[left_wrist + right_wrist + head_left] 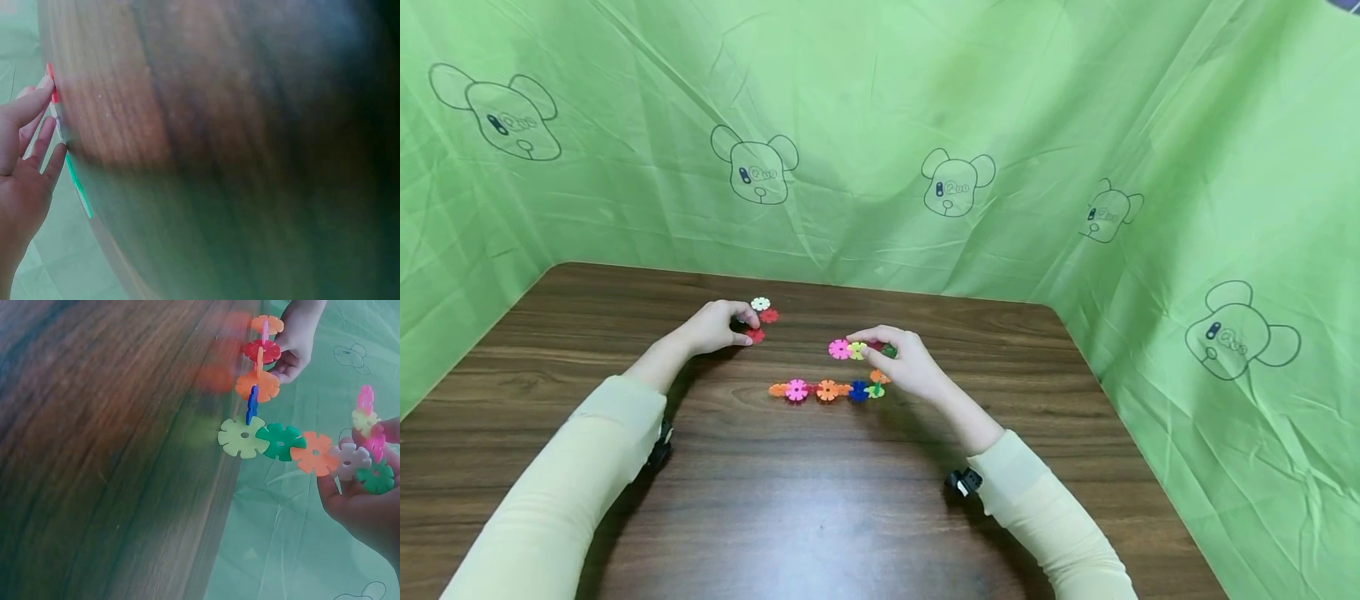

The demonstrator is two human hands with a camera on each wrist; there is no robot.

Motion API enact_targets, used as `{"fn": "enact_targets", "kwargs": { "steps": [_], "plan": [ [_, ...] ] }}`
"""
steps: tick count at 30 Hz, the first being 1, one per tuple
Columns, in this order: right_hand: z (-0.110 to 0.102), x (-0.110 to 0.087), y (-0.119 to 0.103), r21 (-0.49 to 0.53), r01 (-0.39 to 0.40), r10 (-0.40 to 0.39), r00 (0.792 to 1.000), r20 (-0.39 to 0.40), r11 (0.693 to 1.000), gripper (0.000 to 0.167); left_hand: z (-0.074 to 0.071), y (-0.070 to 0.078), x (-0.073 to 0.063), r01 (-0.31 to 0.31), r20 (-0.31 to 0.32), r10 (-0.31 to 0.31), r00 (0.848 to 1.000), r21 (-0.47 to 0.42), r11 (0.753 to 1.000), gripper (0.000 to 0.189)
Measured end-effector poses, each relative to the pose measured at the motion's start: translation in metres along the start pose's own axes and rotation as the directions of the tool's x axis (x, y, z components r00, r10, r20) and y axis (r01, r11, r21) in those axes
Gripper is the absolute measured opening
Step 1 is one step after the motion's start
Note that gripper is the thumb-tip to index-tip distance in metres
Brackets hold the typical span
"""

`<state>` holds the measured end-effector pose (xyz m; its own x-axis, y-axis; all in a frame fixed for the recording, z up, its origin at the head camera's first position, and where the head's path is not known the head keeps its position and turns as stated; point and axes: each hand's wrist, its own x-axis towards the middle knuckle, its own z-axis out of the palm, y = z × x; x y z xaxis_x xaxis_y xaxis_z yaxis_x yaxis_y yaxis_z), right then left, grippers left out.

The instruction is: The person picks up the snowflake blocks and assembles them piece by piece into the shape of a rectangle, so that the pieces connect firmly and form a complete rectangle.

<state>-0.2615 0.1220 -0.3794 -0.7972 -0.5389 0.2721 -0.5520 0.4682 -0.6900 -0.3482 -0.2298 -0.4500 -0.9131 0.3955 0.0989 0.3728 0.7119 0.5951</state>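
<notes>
My left hand (718,327) reaches to the far left-middle of the table, thumb and finger at either side of a red flower-shaped interlocking disc (756,335). Beyond it lie another red disc (769,316) and a white disc (761,304). My right hand (906,362) pinches one end of a joined disc chain (827,390). From the fingers stick out a pink disc (838,349) and a yellow disc (857,351). In the right wrist view, an orange disc (314,453) and a white disc (350,459) link the held end to the row.
A dark wood-grain table (760,500) fills the lower view. Green cloth (865,100) printed with bear heads hangs behind and along its sides. A green disc (78,187) lies by my left fingers in the left wrist view. Each sleeve has a small black device at the cuff.
</notes>
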Motion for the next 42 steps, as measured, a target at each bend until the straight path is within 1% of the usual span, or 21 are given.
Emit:
{"fn": "enact_targets", "kwargs": {
  "steps": [5, 10, 12, 18, 23, 25, 29, 33, 38, 40, 42],
  "plan": [
    [0.002, 0.0, -0.001, -0.006, -0.004, 0.004, 1.0, 0.004, 1.0, 0.026, -0.001, 0.001, -0.002, -0.001, -0.007, 0.001, 1.0, -0.024, 1.0, 0.029],
    [0.003, 0.0, 0.0, -0.017, -0.001, 0.001, 1.0, 0.0, 1.0, 0.027, -0.002, 0.001, -0.004, 0.023, -0.005, -0.023, 1.0, -0.054, 0.998, 0.032],
    [0.004, 0.0, 0.001, -0.015, 0.004, -0.005, 1.0, -0.008, 1.0, 0.027, -0.003, 0.003, -0.006, 0.027, -0.001, -0.027, 1.0, -0.062, 0.998, 0.029],
    [0.008, 0.0, 0.003, -0.02, 0.037, -0.038, 0.999, -0.03, 0.999, 0.026, -0.002, 0.0, -0.011, -0.019, -0.007, 0.018, 1.0, -0.031, 0.999, 0.013],
    [0.009, 0.001, 0.003, -0.022, 0.051, -0.052, 0.998, -0.035, 0.998, 0.031, -0.005, 0.002, -0.016, -0.013, -0.037, 0.011, 0.999, -0.041, 0.999, 0.008],
    [0.009, 0.002, 0.003, -0.018, 0.045, -0.046, 0.998, -0.035, 0.999, 0.035, -0.008, 0.007, -0.018, -0.006, -0.048, 0.004, 0.999, -0.046, 0.999, 0.007],
    [0.009, 0.002, 0.004, -0.021, 0.045, -0.046, 0.998, -0.036, 0.999, 0.039, -0.011, 0.017, -0.021, -0.015, -0.077, 0.011, 0.997, -0.05, 0.999, 0.007],
    [0.009, 0.002, 0.004, -0.036, 0.055, -0.056, 0.998, -0.041, 0.998, 0.037, -0.013, 0.029, -0.023, -0.036, -0.109, 0.028, 0.994, -0.067, 0.997, 0.006],
    [0.009, 0.003, 0.003, -0.042, 0.053, -0.055, 0.997, -0.056, 0.998, 0.033, -0.013, 0.045, -0.027, -0.05, -0.123, 0.038, 0.992, -0.089, 0.995, 0.007],
    [0.01, 0.003, 0.004, -0.039, 0.049, -0.052, 0.997, -0.064, 0.998, 0.031, -0.013, 0.051, -0.028, -0.051, -0.129, 0.035, 0.991, -0.122, 0.991, 0.007],
    [0.01, 0.003, 0.004, -0.034, 0.043, -0.046, 0.996, -0.072, 0.998, 0.03, -0.013, 0.057, -0.029, -0.059, -0.148, 0.038, 0.988, -0.138, 0.989, 0.007]
  ]
}}
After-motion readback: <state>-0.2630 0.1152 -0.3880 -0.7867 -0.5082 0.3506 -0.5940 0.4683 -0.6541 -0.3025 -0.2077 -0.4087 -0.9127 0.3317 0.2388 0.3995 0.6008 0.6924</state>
